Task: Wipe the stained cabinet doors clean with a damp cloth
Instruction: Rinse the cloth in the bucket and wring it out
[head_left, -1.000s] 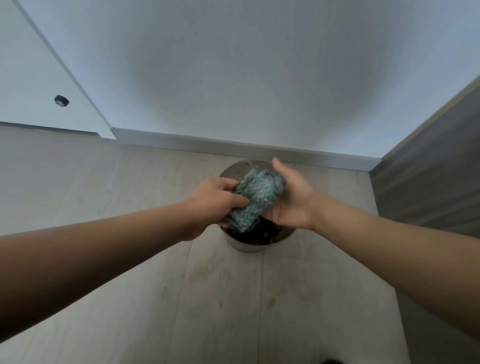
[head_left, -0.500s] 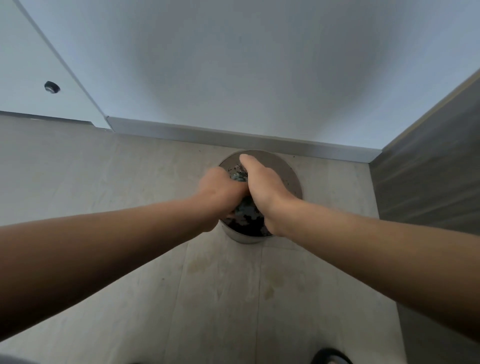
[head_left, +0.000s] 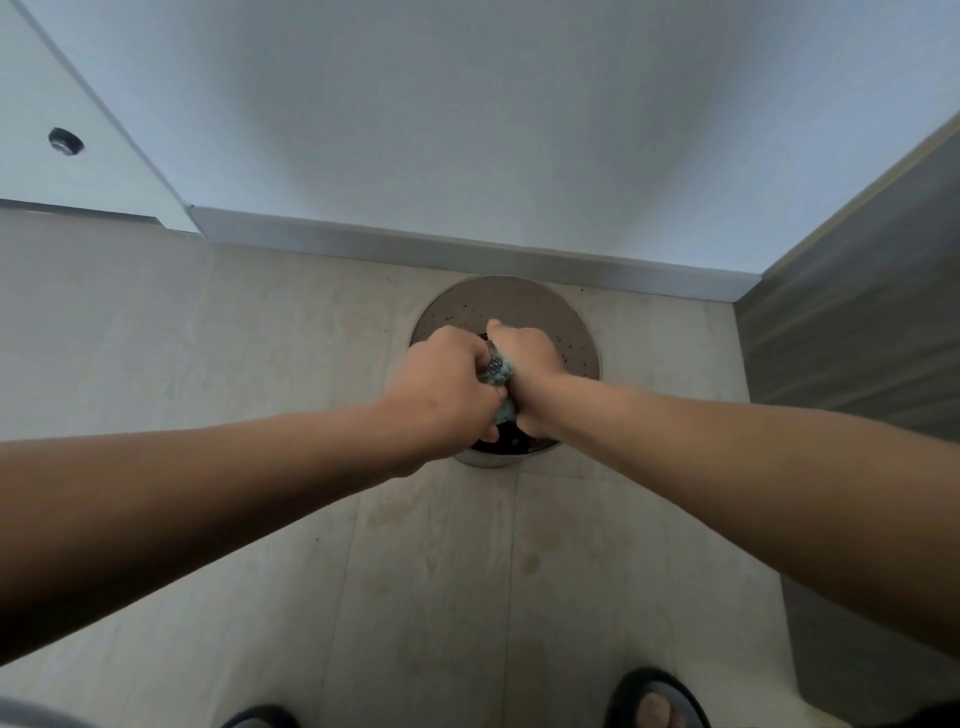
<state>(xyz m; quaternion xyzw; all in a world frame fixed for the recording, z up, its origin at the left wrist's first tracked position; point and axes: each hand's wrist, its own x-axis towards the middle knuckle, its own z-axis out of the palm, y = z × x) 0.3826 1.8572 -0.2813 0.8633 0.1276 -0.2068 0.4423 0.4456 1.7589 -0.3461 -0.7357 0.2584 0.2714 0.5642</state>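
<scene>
Our left hand (head_left: 445, 391) and right hand (head_left: 525, 364) press together, fingers clamped round the bunched teal cloth (head_left: 497, 370), above the round metal basin (head_left: 511, 304) standing at the floor's (head_left: 260, 338) far edge by the wall (head_left: 467, 130).

Left hand (head_left: 445, 385), right hand (head_left: 525, 364) closed tight round cloth (head_left: 497, 370), earlier loosely bunched.

A home interior, likely a kitchen or utility corner: pale floor tiles (head_left: 234, 364), a white cabinet door (head_left: 47, 78) with a small round knob (head_left: 65, 141), a metal plinth strip (head_left: 467, 254) beneath the white fronts — and slippered feet (head_left: 657, 699).
</scene>
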